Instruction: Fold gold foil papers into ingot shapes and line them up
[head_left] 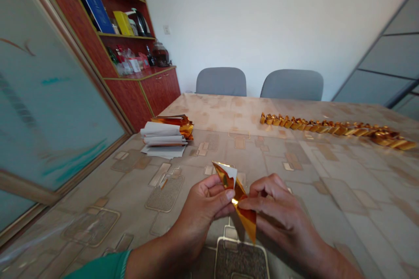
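A partly folded sheet of gold foil paper [247, 222], with a white inner face showing near its upper end, is held above the patterned tablecloth [183, 235]. My left hand [204, 205] pinches its upper part between thumb and fingers. On the other side, my right hand [278, 209] has thumb and fingers closed on the sheet's right edge. Beyond my left hand lies a stack of white and gold sheets [163, 139]. A long row of folded gold pieces [321, 127] stretches across the right back of the table.
Two grey chairs [221, 81] stand behind the table's far edge, against a white wall. At the left are a red-brown shelf cabinet [160, 91] with jars and boxes, and a frosted glass sliding door [52, 109].
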{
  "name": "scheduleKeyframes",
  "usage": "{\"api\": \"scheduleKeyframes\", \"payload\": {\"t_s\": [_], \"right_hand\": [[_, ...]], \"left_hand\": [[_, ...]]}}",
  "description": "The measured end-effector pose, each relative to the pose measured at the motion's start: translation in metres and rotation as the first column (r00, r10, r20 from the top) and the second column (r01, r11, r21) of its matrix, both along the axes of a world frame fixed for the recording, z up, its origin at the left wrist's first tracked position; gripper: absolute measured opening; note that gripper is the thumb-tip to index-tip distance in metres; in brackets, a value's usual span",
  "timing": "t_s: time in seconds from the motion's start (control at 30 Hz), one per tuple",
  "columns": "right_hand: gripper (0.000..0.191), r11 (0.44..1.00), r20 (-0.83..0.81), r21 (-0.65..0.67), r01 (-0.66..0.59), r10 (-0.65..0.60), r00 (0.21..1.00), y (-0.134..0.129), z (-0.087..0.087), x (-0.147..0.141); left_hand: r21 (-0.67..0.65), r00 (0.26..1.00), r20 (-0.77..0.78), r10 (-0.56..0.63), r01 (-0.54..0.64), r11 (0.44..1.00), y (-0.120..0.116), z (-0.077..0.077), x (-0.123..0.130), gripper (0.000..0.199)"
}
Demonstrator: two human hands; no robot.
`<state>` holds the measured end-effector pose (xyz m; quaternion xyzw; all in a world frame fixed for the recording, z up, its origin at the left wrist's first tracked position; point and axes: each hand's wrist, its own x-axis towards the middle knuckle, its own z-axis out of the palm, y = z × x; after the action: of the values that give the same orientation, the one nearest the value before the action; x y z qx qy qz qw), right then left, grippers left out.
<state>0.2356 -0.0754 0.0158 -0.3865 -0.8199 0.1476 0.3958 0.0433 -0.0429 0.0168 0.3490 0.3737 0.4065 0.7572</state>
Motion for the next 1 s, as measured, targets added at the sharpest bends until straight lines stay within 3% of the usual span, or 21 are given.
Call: {"api": "scheduleKeyframes", "payload": {"t_s": [0.07, 0.17, 0.37, 0.47, 0.67, 0.8, 1.0], "right_hand": [[0.019, 0.999, -0.019, -0.046, -0.020, 0.020, 1.000, 0.000, 0.002, 0.000], [0.010, 0.985, -0.170, -0.171, -0.032, 0.003, 0.986, -0.001, 0.001, -0.006], [0.023, 0.889, -0.497, -0.452, -0.076, -0.180, 0.849, -0.003, -0.011, -0.019], [0.027, 0.836, -0.527, -0.543, -0.078, -0.267, 0.807, -0.001, -0.015, -0.020], [0.031, 0.774, -0.485, -0.632, -0.041, -0.353, 0.800, 0.000, -0.015, -0.019], [0.026, 0.780, -0.490, -0.625, -0.018, -0.375, 0.787, -0.001, -0.018, -0.021], [0.023, 0.863, -0.353, -0.491, 0.117, -0.320, 0.879, 0.000, -0.010, -0.017]], "left_hand": [[0.032, 1.000, -0.008, -0.010, 0.010, 0.999, 0.000, 0.000, 0.001, 0.044], [0.084, 0.999, -0.023, -0.037, 0.039, 0.996, -0.001, 0.000, 0.002, 0.039], [0.085, 0.999, -0.017, -0.042, 0.044, 0.995, -0.005, -0.002, 0.002, 0.037], [0.093, 0.997, -0.034, -0.068, 0.071, 0.993, -0.005, -0.002, 0.002, 0.037], [0.146, 0.997, -0.055, -0.061, 0.068, 0.987, -0.008, -0.007, 0.002, 0.033], [0.166, 0.995, -0.073, -0.063, 0.074, 0.983, -0.009, -0.008, 0.001, 0.030], [0.233, 0.987, -0.094, -0.128, 0.147, 0.961, -0.010, -0.006, 0.000, 0.028]]}}
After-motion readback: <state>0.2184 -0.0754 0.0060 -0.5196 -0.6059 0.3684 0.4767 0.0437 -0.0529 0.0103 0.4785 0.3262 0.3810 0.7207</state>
